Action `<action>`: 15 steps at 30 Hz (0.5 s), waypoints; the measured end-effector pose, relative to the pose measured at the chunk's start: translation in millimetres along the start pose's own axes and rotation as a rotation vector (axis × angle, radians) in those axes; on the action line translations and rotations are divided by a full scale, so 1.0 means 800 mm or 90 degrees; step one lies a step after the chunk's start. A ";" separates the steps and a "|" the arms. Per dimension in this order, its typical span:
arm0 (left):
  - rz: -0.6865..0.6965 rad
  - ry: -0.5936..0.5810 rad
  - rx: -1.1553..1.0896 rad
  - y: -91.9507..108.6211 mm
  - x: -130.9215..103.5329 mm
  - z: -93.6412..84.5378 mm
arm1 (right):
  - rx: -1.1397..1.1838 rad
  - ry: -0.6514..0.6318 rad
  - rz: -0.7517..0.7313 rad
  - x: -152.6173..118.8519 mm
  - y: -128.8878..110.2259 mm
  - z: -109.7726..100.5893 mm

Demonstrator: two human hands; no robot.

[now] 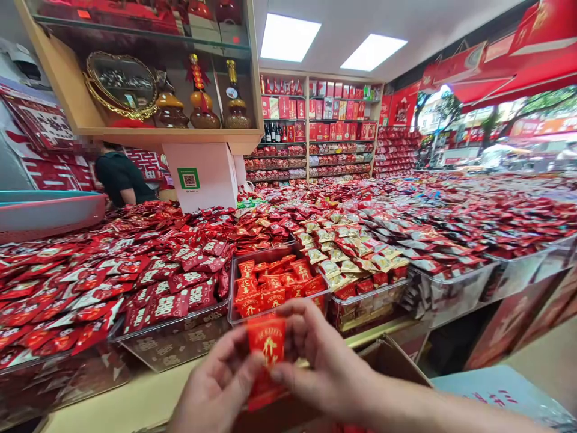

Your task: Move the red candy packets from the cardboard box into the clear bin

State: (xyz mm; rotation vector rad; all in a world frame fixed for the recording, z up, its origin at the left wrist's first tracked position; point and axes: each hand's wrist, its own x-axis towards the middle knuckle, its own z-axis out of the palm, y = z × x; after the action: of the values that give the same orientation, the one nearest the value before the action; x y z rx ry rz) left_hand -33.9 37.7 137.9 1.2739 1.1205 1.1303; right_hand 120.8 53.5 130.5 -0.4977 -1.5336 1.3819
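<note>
Between both hands is a red candy packet (267, 340) with gold lettering, held upright in front of the bins. My left hand (220, 376) grips its left edge, thumb pressed on the front. My right hand (315, 361) pinches the right side, its thumb near the lower front and fingers curled behind. Just beyond, a clear plastic bin (233, 288) holds several matching red packets (273, 281). Below the hands is an open cardboard box (396, 356), partly hidden by my right arm.
Bins of dark red packets (174, 294) lie to the left, cream-and-gold packets (342, 246) to the right. A glass-shelved cabinet (171, 135) overhangs at upper left. A person (121, 174) in a dark top stands behind. A pale blue package (500, 391) sits at lower right.
</note>
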 end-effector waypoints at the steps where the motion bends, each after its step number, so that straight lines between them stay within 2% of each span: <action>1: 0.065 0.008 0.098 0.018 0.017 -0.004 | -0.020 0.019 -0.031 0.016 -0.011 -0.012; 4: 0.230 -0.022 0.552 0.059 0.082 -0.021 | -0.176 0.093 -0.091 0.071 -0.037 -0.061; 6: 0.231 -0.046 0.642 0.070 0.126 -0.033 | -0.368 0.130 -0.041 0.105 -0.043 -0.091; 8: 0.201 -0.066 0.703 0.068 0.161 -0.041 | -0.522 0.129 0.040 0.131 -0.041 -0.108; 11: 0.178 -0.047 0.774 0.058 0.190 -0.046 | -0.658 0.052 0.141 0.153 -0.030 -0.105; 15: 0.191 -0.048 0.810 0.048 0.191 -0.046 | -0.755 -0.040 0.171 0.170 -0.011 -0.077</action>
State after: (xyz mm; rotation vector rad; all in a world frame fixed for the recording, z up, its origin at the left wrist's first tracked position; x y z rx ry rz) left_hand -52.6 193.2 178.3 2.4768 1.6997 0.4624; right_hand 115.3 193.2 183.0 -1.4068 -2.3051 0.5111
